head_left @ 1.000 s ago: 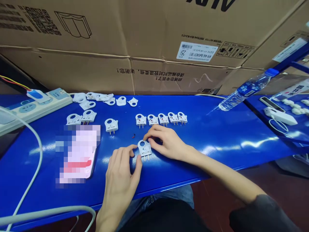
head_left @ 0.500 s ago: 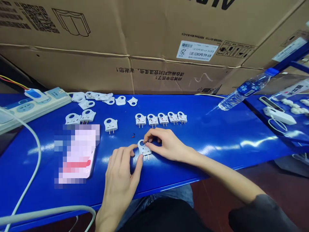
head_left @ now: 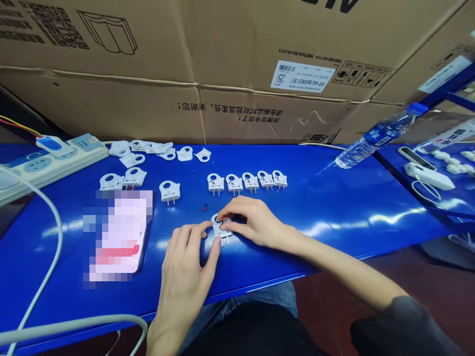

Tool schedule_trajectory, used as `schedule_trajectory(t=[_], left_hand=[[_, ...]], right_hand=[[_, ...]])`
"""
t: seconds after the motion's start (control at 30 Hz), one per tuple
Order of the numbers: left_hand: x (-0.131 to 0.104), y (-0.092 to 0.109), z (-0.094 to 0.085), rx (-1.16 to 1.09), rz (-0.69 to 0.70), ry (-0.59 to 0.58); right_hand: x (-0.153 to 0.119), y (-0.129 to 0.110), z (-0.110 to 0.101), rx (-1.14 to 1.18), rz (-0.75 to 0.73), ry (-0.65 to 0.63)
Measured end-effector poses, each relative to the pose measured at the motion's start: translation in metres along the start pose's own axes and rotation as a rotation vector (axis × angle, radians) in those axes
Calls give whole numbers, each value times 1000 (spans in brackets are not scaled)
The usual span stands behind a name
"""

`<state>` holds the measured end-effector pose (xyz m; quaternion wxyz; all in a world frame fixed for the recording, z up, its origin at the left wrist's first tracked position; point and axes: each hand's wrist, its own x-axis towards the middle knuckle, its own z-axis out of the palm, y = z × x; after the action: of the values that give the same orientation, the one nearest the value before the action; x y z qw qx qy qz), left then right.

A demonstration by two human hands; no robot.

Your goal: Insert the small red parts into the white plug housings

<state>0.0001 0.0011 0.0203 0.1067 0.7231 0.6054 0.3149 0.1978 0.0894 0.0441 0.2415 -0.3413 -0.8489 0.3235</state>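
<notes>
A white two-pin plug housing with a round ring lies on the blue table in front of me, its brass pins pointing my way. My left hand grips its left edge between thumb and index finger. Over the ring, my right hand has thumb and fingertips pinched together; a small dark bit shows under them, too small to name. A short red and black wire piece lies just behind. Farther back stands a row of several similar plug housings, some with small red or dark wires inside.
Another plug housing stands left of the row. Several loose white covers lie at the back. A phone with a blurred screen, a power strip and a white cable are leftward; a water bottle leans at right. Cardboard walls the back.
My right fingertips have shifted slightly left and down over the ring of the plug housing. The left hand keeps its grip in about the same place.
</notes>
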Motion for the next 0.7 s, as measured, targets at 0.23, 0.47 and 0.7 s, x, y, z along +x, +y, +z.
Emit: schedule_trajectory(t=[0.23, 0.47, 0.7], left_hand=[[1, 1, 0, 7, -24, -16], [0, 4, -1, 7, -56, -18], [0, 2, 0, 17, -46, -7]], right_hand=[[0, 1, 4, 2, -8, 9], [0, 4, 5, 5, -37, 23], [1, 6, 8, -63, -105, 14]])
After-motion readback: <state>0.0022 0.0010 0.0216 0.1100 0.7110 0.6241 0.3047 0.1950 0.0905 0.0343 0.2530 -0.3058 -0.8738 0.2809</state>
